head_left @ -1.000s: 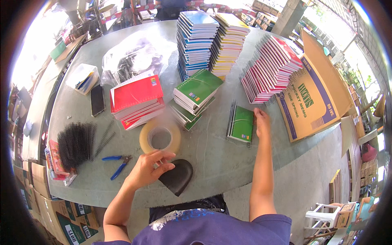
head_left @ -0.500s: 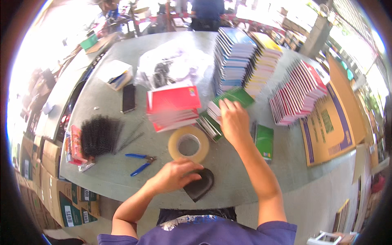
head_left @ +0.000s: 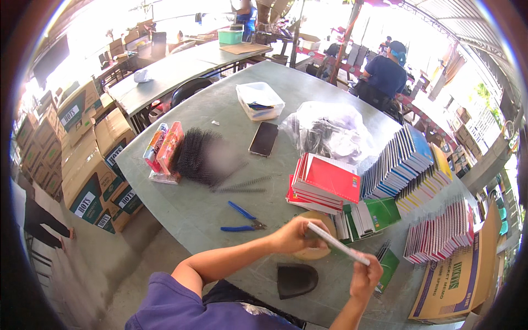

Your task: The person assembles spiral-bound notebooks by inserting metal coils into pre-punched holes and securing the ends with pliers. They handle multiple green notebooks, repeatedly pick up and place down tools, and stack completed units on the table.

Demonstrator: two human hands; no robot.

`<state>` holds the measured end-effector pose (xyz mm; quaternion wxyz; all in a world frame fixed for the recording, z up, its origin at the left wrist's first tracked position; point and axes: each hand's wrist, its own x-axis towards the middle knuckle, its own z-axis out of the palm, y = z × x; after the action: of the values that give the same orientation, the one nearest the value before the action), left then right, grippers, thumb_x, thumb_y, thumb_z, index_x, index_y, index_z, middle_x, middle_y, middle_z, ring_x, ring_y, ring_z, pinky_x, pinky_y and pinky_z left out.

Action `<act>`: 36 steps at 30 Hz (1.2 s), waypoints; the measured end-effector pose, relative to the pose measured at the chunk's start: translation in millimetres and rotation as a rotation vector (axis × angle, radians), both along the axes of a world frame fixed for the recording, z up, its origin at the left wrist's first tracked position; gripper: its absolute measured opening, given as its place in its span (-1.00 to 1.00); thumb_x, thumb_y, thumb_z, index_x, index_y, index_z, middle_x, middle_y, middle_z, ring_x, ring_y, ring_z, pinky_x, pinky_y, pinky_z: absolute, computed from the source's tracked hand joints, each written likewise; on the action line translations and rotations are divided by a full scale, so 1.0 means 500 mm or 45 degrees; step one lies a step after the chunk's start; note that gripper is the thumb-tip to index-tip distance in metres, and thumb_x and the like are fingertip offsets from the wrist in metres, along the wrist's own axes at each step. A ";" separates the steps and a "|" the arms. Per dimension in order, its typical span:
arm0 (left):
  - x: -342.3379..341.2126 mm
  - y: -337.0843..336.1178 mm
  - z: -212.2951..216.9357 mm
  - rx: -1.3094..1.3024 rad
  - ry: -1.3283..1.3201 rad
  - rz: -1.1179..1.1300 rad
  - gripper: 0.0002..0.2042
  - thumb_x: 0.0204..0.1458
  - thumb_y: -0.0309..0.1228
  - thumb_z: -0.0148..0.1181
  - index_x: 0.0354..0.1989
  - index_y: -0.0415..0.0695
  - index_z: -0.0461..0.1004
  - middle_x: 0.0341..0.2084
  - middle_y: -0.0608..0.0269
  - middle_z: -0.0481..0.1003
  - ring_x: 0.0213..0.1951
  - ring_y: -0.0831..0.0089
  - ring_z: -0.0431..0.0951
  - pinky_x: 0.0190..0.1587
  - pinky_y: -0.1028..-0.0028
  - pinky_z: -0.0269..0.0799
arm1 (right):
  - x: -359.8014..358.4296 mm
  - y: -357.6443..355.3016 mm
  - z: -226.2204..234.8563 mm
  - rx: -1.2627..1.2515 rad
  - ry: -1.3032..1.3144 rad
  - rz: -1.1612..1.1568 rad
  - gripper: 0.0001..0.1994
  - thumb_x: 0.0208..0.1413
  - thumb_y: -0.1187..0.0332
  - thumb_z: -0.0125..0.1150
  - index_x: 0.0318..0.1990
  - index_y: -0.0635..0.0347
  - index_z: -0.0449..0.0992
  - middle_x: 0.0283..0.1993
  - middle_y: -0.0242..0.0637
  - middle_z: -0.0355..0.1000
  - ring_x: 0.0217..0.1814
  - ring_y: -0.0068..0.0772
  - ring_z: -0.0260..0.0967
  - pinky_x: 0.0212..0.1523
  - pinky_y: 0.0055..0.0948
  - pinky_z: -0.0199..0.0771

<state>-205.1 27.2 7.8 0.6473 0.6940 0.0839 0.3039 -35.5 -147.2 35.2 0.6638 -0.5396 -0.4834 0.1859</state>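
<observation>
Holding a thin notebook edge-on above the desk, left hand pinching its near end, right hand gripping its far end, fingers of both closed on it. Hovering just over a roll of tape, which lies flat on the desk. Left of the tape, blue pliers; toward the body from the tape, a black curved pad. Beyond the tape, a stack of red notebooks and a fanned pile of green notebooks. Farther from the tape, a bundle of black binding coils, a phone and a clear plastic tub. Right of the tape, rows of upright notebooks and a cardboard box.
</observation>
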 end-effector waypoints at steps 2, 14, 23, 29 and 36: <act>-0.006 0.022 -0.020 0.214 0.063 0.168 -0.71 -0.12 -0.52 0.34 -0.16 -0.19 0.51 -0.39 0.19 0.57 -0.35 0.52 0.50 -0.20 0.44 0.45 | 0.011 0.028 -0.024 -0.190 -0.142 -0.003 -0.83 0.03 0.47 0.23 -0.21 0.31 0.51 -0.16 -0.11 0.52 -0.12 -0.31 0.49 -0.01 -0.40 0.41; -0.018 0.051 -0.121 0.205 0.342 0.392 -0.78 -0.18 -0.62 0.33 -0.30 -0.21 0.50 -0.29 0.22 0.54 -0.23 0.43 0.53 -0.12 0.43 0.43 | -0.090 0.163 -0.025 -0.079 -0.573 -0.407 -0.79 -0.03 0.42 0.28 -0.22 0.26 0.50 -0.24 -0.23 0.53 -0.08 -0.29 0.45 0.10 -0.32 0.28; -0.162 0.147 -0.069 0.575 0.472 0.697 -0.78 -0.13 -0.51 0.27 -0.25 -0.18 0.54 -0.35 0.14 0.56 -0.30 0.30 0.56 -0.21 0.40 0.45 | -0.101 0.182 0.010 -0.396 -1.224 -0.179 -0.92 -0.04 0.41 0.18 -0.34 0.07 0.51 -0.46 -0.32 0.48 -0.40 -0.27 0.44 -0.37 -0.26 0.39; -0.321 0.228 -0.187 1.232 1.297 1.271 -0.85 0.00 -0.41 0.14 -0.32 -0.22 0.50 -0.41 0.04 0.50 -0.37 0.07 0.52 -0.26 0.21 0.43 | -0.082 0.208 -0.018 -0.424 -1.167 -0.167 -0.92 -0.04 0.43 0.19 -0.34 0.11 0.52 -0.44 -0.24 0.49 -0.39 -0.17 0.44 -0.38 -0.24 0.37; -0.291 0.212 -0.084 1.162 1.174 1.216 -0.86 0.04 -0.35 0.08 -0.34 -0.17 0.44 -0.42 0.00 0.48 -0.35 0.08 0.54 -0.31 0.21 0.45 | -0.084 0.207 -0.035 -0.389 -1.153 -0.248 -0.90 -0.06 0.46 0.22 -0.34 0.16 0.52 -0.41 -0.19 0.49 -0.38 -0.11 0.44 -0.37 -0.23 0.37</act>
<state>-350.5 133.3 -34.1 0.0005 0.8349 0.4977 0.2351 -77.7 -43.9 17.8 0.3142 -0.7002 -0.6382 -0.0617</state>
